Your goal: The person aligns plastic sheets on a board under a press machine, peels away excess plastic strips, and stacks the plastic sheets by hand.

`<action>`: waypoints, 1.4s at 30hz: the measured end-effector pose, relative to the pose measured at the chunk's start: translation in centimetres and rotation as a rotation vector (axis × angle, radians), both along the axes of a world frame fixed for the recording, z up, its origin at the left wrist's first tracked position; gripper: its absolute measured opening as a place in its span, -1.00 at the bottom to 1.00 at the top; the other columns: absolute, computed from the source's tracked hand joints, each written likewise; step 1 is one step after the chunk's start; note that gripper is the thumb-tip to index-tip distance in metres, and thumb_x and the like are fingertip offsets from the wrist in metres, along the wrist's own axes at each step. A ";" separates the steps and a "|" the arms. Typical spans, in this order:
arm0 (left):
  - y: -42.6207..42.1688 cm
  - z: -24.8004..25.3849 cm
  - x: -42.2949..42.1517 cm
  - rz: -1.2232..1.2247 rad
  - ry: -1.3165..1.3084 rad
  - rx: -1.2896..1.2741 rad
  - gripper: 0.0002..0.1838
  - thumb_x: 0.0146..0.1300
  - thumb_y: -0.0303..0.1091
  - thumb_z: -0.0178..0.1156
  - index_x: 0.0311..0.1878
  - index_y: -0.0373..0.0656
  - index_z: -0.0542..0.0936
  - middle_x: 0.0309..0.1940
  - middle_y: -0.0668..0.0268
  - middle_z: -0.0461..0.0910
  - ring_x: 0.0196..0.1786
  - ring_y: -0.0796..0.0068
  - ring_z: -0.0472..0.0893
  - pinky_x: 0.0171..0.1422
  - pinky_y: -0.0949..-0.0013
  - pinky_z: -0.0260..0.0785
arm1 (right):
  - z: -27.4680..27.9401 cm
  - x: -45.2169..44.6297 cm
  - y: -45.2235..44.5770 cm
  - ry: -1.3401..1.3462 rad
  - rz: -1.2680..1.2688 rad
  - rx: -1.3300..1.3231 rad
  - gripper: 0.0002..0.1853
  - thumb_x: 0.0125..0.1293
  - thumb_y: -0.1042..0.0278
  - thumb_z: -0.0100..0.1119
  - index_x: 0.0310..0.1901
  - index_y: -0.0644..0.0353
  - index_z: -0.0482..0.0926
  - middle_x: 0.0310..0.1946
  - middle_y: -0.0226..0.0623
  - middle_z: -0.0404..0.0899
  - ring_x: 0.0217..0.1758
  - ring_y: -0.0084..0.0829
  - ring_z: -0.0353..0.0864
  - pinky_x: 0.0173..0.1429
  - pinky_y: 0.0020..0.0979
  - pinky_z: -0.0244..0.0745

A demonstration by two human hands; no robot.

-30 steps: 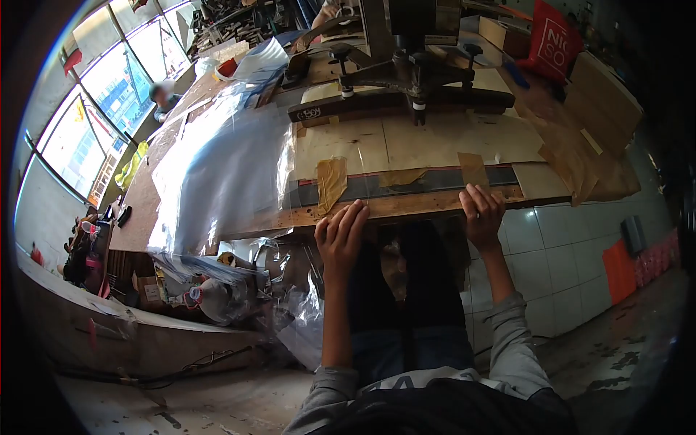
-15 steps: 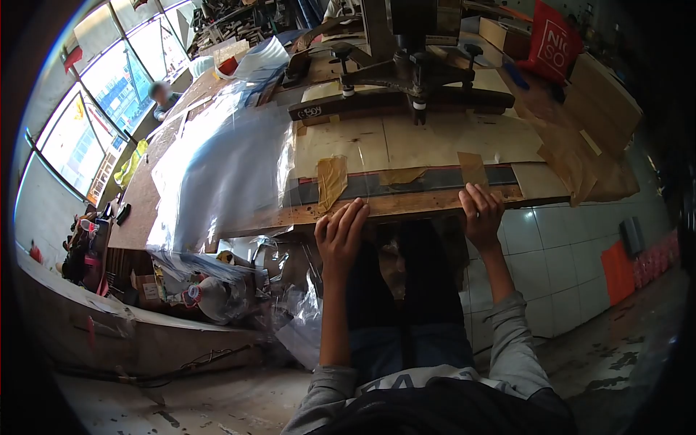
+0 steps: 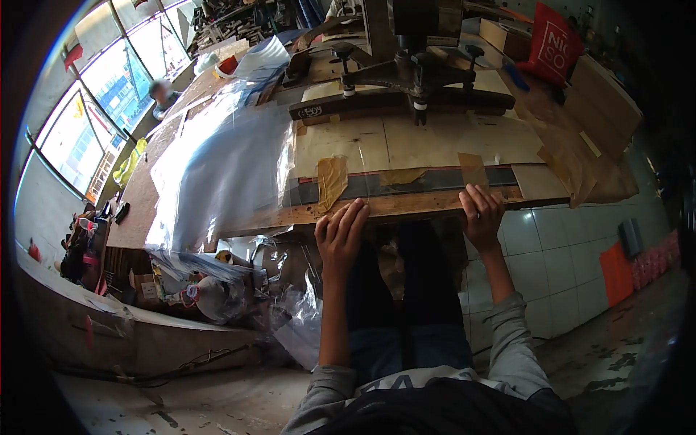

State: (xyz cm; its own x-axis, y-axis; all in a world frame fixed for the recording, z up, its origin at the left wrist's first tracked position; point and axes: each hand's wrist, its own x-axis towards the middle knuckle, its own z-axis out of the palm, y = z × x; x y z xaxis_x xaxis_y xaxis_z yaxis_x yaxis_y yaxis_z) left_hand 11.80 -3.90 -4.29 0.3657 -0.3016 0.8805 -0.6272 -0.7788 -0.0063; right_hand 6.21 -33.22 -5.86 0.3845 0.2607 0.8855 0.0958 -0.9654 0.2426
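My left hand [image 3: 339,233] rests with curled fingers over the front edge of the wooden workbench [image 3: 413,209]. Further right, my right hand [image 3: 481,217] is hooked over the same edge, its fingertips beside a strip of brown tape [image 3: 473,168]. Both hands grip the edge; the thumbs are hidden. Between and behind them runs a dark strip [image 3: 435,178] with more tape over it. Beyond it lie pale boards [image 3: 420,145], under a black metal press [image 3: 417,87] with a long dark bar. Clear plastic sheets [image 3: 225,174] lie left of my left hand.
A red bag [image 3: 554,45] and cardboard [image 3: 605,98] are at the back right. A person [image 3: 161,98] is beyond the bench at far left. Below the bench's left side stand a large plastic bottle [image 3: 210,299] and crumpled clear plastic [image 3: 297,308].
Both hands stay in place on the bench edge. At the top of the view, a person's arm seen earlier behind the press has drawn back.
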 end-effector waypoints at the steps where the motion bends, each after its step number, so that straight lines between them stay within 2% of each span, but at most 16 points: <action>1: 0.0 -0.1 0.0 -0.001 -0.004 -0.002 -0.66 0.21 -0.40 0.17 0.06 0.09 0.63 0.11 0.57 0.59 0.12 0.66 0.54 0.29 0.35 0.16 | 0.0 0.0 0.0 0.002 0.002 0.000 -0.70 0.42 0.25 0.00 0.15 -0.03 0.45 0.13 -0.40 0.46 0.23 -0.40 0.43 0.27 -0.23 0.23; 4: 0.0 -0.2 0.2 -0.005 -0.005 -0.009 -0.66 0.21 -0.40 0.17 0.06 0.09 0.63 0.11 0.56 0.59 0.12 0.66 0.54 0.30 0.35 0.16 | -0.4 0.1 -0.5 0.025 -0.023 -0.026 -0.63 0.50 -0.01 -0.15 0.16 -0.01 0.42 0.15 -0.37 0.44 0.23 -0.37 0.42 0.27 -0.17 0.19; 7: 0.0 -0.2 0.1 -0.013 0.010 -0.009 -0.65 0.22 -0.40 0.16 0.08 0.09 0.62 0.12 0.57 0.58 0.13 0.66 0.54 0.30 0.35 0.16 | -0.1 -0.1 -0.3 0.015 0.002 -0.013 -0.68 0.48 0.09 -0.08 0.15 -0.03 0.46 0.15 -0.39 0.45 0.23 -0.41 0.42 0.26 -0.22 0.23; 10: 0.1 -0.1 0.0 -0.011 0.010 0.002 -0.64 0.22 -0.40 0.15 0.10 0.08 0.61 0.14 0.56 0.57 0.14 0.65 0.53 0.30 0.34 0.16 | 0.2 -0.4 -0.3 0.073 0.011 -0.003 -0.57 0.48 -0.10 -0.15 0.16 0.00 0.42 0.16 -0.36 0.44 0.25 -0.36 0.40 0.26 -0.18 0.20; 16: 0.3 0.2 -0.4 -0.023 0.059 0.014 -0.59 0.17 -0.38 0.21 0.12 0.07 0.60 0.16 0.55 0.56 0.15 0.63 0.53 0.31 0.32 0.16 | 1.1 -1.0 0.2 0.101 0.000 -0.001 -0.53 0.44 -0.15 -0.12 0.16 0.00 0.45 0.17 -0.34 0.43 0.27 -0.33 0.39 0.30 -0.16 0.21; 19: 0.5 1.0 -0.8 -0.067 0.115 0.004 -0.55 0.11 -0.37 0.27 0.13 0.06 0.59 0.16 0.53 0.56 0.16 0.60 0.53 0.32 0.31 0.16 | 2.3 -2.0 0.3 0.199 0.022 0.031 -0.64 0.39 0.11 0.07 0.15 0.01 0.48 0.17 -0.34 0.45 0.23 -0.36 0.45 0.31 -0.20 0.23; 22: 1.0 2.9 -1.8 -0.114 0.233 0.019 -0.52 0.08 -0.38 0.32 0.14 0.08 0.59 0.14 0.48 0.57 0.17 0.55 0.53 0.32 0.30 0.18 | 5.4 -3.4 1.1 0.326 0.094 0.079 -0.61 0.30 0.19 0.16 0.15 0.02 0.50 0.15 -0.35 0.49 0.21 -0.37 0.48 0.34 -0.17 0.23; 25: 1.7 5.1 -2.1 -0.219 0.301 0.010 -0.53 0.09 -0.37 0.31 0.14 0.10 0.60 0.09 0.46 0.60 0.16 0.52 0.55 0.29 0.29 0.22 | 7.4 -4.0 0.7 0.407 0.058 -0.002 -0.57 0.22 0.20 0.23 0.14 -0.03 0.52 0.11 -0.40 0.55 0.19 -0.41 0.50 0.37 -0.13 0.22; 26: 1.8 5.9 -2.0 -0.229 0.327 0.023 -0.55 0.10 -0.38 0.29 0.11 0.10 0.61 0.05 0.45 0.62 0.15 0.49 0.56 0.26 0.26 0.25 | 8.4 -4.0 0.9 0.418 0.059 0.018 -0.58 0.17 0.27 0.28 0.11 -0.07 0.56 0.05 -0.48 0.59 0.15 -0.46 0.54 0.37 -0.11 0.24; 30: 1.8 9.8 -1.5 -0.272 0.282 0.019 -0.69 0.12 -0.45 0.24 -0.02 0.01 0.66 -0.05 0.36 0.67 0.02 0.41 0.62 0.18 0.26 0.31 | 12.5 -3.4 0.5 0.428 0.074 0.005 -0.70 0.17 0.33 0.29 -0.02 -0.06 0.64 -0.04 -0.49 0.65 0.06 -0.48 0.60 0.32 -0.12 0.30; 37: 2.4 15.1 -3.8 -0.356 0.321 0.075 -0.77 0.07 -0.46 0.26 -0.16 -0.04 0.67 -0.23 0.42 0.69 -0.08 0.43 0.65 0.06 0.33 0.38 | 19.5 -6.6 0.7 0.570 0.166 0.139 -0.74 0.24 0.33 0.20 -0.03 0.02 0.64 -0.02 -0.44 0.66 0.07 -0.37 0.60 0.27 -0.18 0.35; 41: 5.6 16.0 -4.6 -0.477 0.646 0.333 -0.44 -0.06 -0.33 0.41 0.12 0.00 0.59 0.02 0.29 0.63 0.06 0.35 0.61 0.14 0.26 0.41 | 22.1 -9.8 -0.8 1.233 0.537 0.208 -0.48 0.16 0.04 0.30 0.14 0.04 0.57 0.07 -0.29 0.62 0.15 -0.25 0.58 0.27 -0.16 0.38; 42: 6.7 16.3 -4.1 -0.559 0.801 0.450 -0.13 -0.16 -0.19 0.49 0.35 0.06 0.41 0.16 0.22 0.54 0.15 0.21 0.56 0.23 0.15 0.41 | 21.8 -9.4 -1.9 1.332 0.669 0.270 -0.36 0.12 -0.11 0.30 0.19 0.06 0.53 0.10 -0.20 0.60 0.17 -0.21 0.57 0.25 -0.20 0.42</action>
State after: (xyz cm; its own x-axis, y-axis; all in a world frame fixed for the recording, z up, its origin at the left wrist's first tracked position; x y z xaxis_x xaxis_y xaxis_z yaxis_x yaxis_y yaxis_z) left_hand 7.73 2.82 11.97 0.4965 -0.8417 0.2124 -0.8429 -0.4089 0.3498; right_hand -3.15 -35.07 15.94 0.8001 0.5981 0.0459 0.5220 -0.6565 -0.5445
